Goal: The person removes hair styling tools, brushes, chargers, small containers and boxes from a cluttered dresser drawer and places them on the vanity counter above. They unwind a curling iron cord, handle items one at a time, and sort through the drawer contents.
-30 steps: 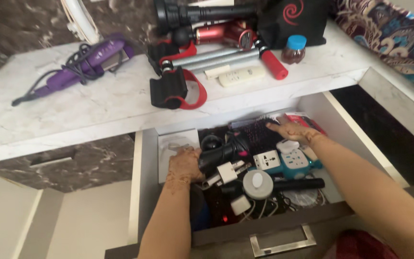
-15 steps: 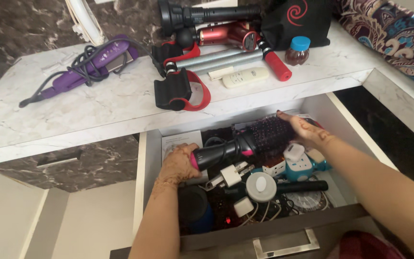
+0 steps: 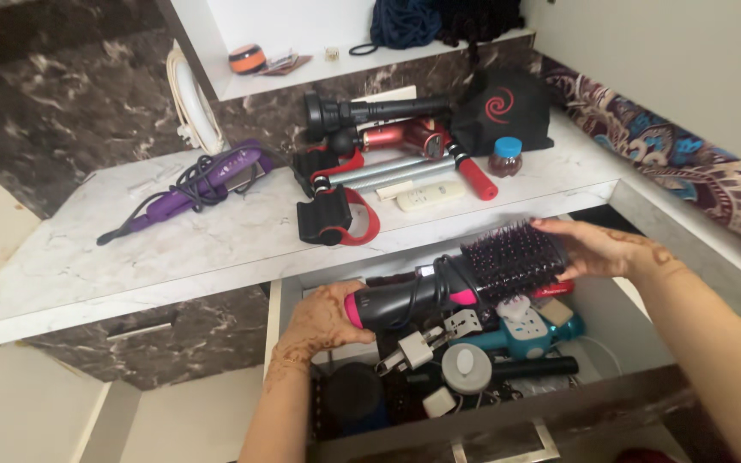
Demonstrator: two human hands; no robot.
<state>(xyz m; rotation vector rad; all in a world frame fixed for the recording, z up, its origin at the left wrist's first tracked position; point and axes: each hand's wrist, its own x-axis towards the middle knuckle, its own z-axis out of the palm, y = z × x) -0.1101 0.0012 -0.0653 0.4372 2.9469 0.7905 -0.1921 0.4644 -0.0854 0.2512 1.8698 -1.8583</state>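
Lifted since earlier frames: hot-air brush [image 3: 460,283] now above the open drawer [image 3: 508,429] instead of down among the clutter.
Left hand [image 3: 323,317] clenched round brush handle end; right hand [image 3: 593,249] fingers half curled against the bristle head, holding it. Brush roughly level between both hands, just under the marble countertop edge [image 3: 216,274]. Free air around it; plugs [image 3: 418,347] and cables packed below the hands.
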